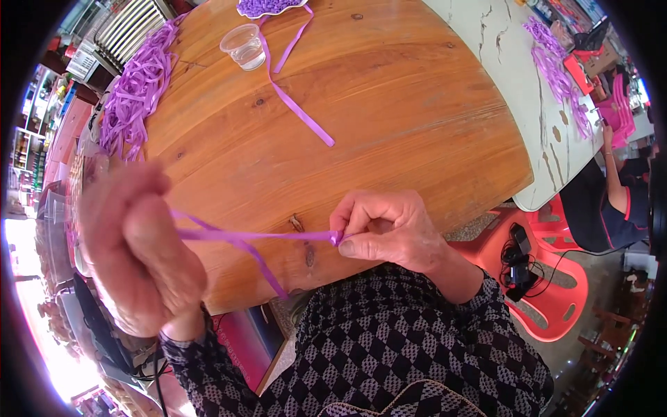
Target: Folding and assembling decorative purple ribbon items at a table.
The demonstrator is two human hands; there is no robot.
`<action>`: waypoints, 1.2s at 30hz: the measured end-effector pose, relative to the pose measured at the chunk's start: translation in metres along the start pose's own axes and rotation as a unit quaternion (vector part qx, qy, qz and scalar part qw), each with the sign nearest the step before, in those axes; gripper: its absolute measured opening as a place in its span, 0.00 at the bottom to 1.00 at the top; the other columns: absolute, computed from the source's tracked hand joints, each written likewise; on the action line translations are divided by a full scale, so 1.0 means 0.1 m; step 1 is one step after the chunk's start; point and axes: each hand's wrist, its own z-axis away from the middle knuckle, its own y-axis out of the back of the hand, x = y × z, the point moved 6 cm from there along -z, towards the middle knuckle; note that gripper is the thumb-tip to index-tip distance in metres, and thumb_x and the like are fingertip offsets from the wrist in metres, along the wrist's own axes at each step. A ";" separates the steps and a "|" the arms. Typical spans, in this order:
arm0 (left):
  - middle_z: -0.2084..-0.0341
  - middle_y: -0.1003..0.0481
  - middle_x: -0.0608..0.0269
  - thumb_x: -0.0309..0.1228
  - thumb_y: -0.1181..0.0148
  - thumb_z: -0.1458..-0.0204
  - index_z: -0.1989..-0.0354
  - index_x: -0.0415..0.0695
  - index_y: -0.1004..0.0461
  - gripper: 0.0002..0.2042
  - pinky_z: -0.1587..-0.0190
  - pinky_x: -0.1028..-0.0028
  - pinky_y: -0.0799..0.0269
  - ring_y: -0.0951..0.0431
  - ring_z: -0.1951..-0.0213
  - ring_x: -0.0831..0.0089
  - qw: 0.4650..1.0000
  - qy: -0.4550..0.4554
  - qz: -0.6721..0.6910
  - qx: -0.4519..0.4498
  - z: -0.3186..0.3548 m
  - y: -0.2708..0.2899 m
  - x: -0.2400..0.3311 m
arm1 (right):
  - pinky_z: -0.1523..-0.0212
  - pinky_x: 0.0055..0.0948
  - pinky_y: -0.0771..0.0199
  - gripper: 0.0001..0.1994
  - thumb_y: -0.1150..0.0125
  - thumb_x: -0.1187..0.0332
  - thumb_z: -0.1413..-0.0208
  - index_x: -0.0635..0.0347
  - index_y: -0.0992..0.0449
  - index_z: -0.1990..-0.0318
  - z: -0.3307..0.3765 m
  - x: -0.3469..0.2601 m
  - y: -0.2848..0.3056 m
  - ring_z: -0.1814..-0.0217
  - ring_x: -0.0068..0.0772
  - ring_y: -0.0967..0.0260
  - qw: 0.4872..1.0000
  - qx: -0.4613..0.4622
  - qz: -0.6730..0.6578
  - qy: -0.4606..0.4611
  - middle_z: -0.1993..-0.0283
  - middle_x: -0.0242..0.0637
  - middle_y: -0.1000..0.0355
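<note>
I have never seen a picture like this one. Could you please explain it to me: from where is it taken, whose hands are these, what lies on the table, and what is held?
A camera on a person's head looks down, so the round picture bends straight edges. Both bare hands are that person's. The left hand and the right hand stretch a purple ribbon between them; the right pinches its end. On the wooden table lie a ribbon pile, a loose ribbon strip and a clear plastic cup. Another person sits at right.
</note>
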 end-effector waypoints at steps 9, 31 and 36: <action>0.62 0.28 0.53 0.23 0.41 0.58 0.62 0.38 0.29 0.12 0.56 0.63 0.34 0.29 0.57 0.55 0.984 0.036 -0.010 -0.172 0.26 -0.82 -0.33 | 0.66 0.17 0.36 0.04 0.42 0.84 0.55 0.67 0.29 0.76 -0.11 0.03 0.13 0.65 0.18 0.36 0.996 0.085 0.012 0.001 0.66 0.35 0.33; 0.80 0.27 0.69 0.28 0.38 0.53 0.66 0.36 0.24 0.09 0.79 0.86 0.41 0.33 0.80 0.86 0.604 0.585 0.472 -0.265 1.22 -1.02 0.06 | 0.73 0.27 0.36 0.08 0.35 0.81 0.66 0.63 0.28 0.75 0.06 -0.32 0.03 0.72 0.33 0.36 0.855 0.122 0.419 0.281 0.70 0.36 0.30; 0.82 0.27 0.64 0.26 0.36 0.58 0.68 0.33 0.25 0.10 0.83 0.84 0.43 0.36 0.85 0.84 0.580 0.620 0.488 -0.201 1.25 -1.03 0.06 | 0.73 0.27 0.36 0.11 0.35 0.80 0.66 0.64 0.27 0.71 0.07 -0.32 0.05 0.71 0.34 0.36 0.859 0.107 0.412 0.284 0.68 0.37 0.30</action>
